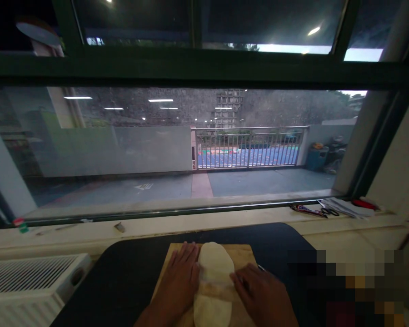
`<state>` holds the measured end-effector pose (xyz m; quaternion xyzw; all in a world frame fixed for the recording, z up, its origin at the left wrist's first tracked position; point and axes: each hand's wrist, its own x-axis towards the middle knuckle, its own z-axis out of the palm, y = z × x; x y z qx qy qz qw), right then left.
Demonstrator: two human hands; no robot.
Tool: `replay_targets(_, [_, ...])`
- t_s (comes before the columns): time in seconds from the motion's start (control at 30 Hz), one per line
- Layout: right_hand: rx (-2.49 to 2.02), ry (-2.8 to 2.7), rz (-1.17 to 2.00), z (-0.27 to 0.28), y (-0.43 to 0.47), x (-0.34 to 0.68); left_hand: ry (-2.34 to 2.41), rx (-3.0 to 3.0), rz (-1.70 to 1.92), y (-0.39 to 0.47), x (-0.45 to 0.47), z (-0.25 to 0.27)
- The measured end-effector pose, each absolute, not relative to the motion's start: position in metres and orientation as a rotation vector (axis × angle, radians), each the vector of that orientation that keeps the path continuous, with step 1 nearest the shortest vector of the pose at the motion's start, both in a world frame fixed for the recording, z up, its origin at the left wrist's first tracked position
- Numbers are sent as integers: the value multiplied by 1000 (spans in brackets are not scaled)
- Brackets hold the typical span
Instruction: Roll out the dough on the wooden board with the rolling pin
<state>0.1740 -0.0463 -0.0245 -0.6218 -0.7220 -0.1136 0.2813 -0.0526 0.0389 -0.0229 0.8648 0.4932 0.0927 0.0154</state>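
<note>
A pale sheet of dough [216, 260] lies long-ways on a wooden board [246, 255], with rounded ends. Across its middle runs a blurred, wood-coloured band; whether this is a rolling pin or bare board I cannot tell. My left hand [181, 277] rests flat on the board along the dough's left edge, fingers stretched away from me. On the other side, my right hand [259, 288] has its fingers curled, and the tips of thumb and forefinger meet the dough's right edge. A small shiny thing just beyond the right knuckles is mostly hidden.
The board sits on a black table [129, 268] against the window sill [191, 221]. On the sill lie a snack wrapper [308, 210], scissors [329, 211], papers [349, 206] and a small red-and-green item [21, 225]. A white radiator [37, 286] stands at left.
</note>
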Motion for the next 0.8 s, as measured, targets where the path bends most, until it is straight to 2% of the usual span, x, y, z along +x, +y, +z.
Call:
replay_targets(0.1, [-1761, -1973, -21, 5, -8, 185, 1573, 2711, 206, 57, -40, -9])
replay_targets(0.3, [-1766, -2011, -41, -18, 21, 194, 1535, 2767, 201, 78, -37, -26])
replay_targets(0.4, [-1693, -2074, -221, -38, 9, 196, 1560, 2846, 350, 75, -41, -47])
replay_targets(0.67, [-1390, -2093, -1032, -57, -24, 197, 1417, 3135, 833, 44, -60, -65])
replay_targets(0.8, [-1211, -2127, -1199, -70, -40, 205, 1336, 3219, 863, 26, -76, -75])
